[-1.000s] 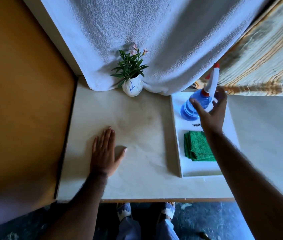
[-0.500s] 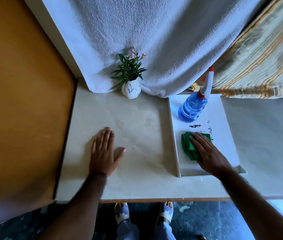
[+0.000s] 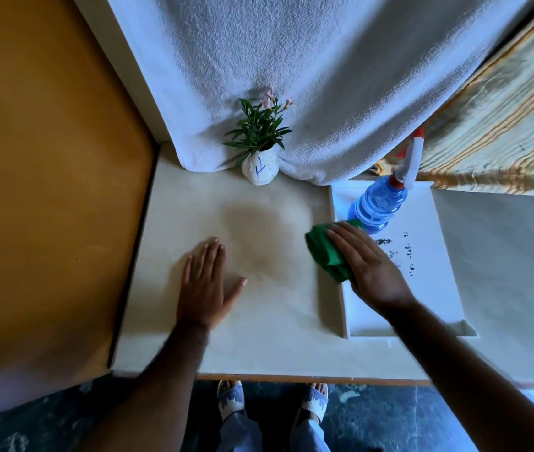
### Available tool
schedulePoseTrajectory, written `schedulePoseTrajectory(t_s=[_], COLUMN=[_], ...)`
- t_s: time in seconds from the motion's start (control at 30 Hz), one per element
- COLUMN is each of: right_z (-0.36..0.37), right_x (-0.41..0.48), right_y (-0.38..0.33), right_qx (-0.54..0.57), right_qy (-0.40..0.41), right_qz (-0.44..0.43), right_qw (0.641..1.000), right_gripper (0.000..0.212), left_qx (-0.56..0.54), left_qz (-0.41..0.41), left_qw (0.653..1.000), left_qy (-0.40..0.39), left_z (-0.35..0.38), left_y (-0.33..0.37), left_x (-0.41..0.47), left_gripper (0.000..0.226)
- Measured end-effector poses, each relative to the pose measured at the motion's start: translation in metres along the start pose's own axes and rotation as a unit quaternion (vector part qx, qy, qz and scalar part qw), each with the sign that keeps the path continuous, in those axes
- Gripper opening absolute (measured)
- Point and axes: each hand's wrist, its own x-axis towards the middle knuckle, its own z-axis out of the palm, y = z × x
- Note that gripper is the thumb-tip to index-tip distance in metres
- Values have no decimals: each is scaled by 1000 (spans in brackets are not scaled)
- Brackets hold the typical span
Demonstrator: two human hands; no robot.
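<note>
The green cloth (image 3: 322, 252) is just right of the frame's centre, folded and bunched, straddling the left rim of a white tray (image 3: 422, 216) so that part of it hangs over the desk (image 3: 259, 347). The right hand (image 3: 370, 269) holds it: the fingers lie almost straight across its top, and the thumb is out of sight beneath the folds. Just above the cloth in the frame, a blue spray bottle (image 3: 376, 207) with a white and red trigger head stands on the tray. Small dark specks (image 3: 399, 252) dot the tray to the right of the hand.

Left of centre, the left hand (image 3: 205, 285) rests flat on the desk, palm down, fingers straight and thumb spread, holding nothing. Between the two hands the desk shows a darker patch (image 3: 259, 233).

Above that, a small white vase (image 3: 260, 164) of green leaves and pink flowers stands against a hanging white towel (image 3: 324, 76). Striped fabric (image 3: 504, 125) fills the upper right, and sandalled feet (image 3: 231, 398) show at the bottom.
</note>
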Motion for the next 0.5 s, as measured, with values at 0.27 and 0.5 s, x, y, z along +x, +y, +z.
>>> schedulePoseTrajectory(t_s=[0.27, 0.5], right_z=[52, 57], right_x=[127, 189], right_y=[-30, -26], right_qx=[-47, -129], right_qy=[-37, -57], right_qz=[-167, -258], right_qw=[984, 956], right_gripper=[41, 38], left_qx=[1, 14], left_qz=[0, -1], left_qw=[999, 1000], left_qy=[34, 25], left_z=[3, 2], left_y=[1, 0], left_x=[-2, -3], left_gripper=[86, 88])
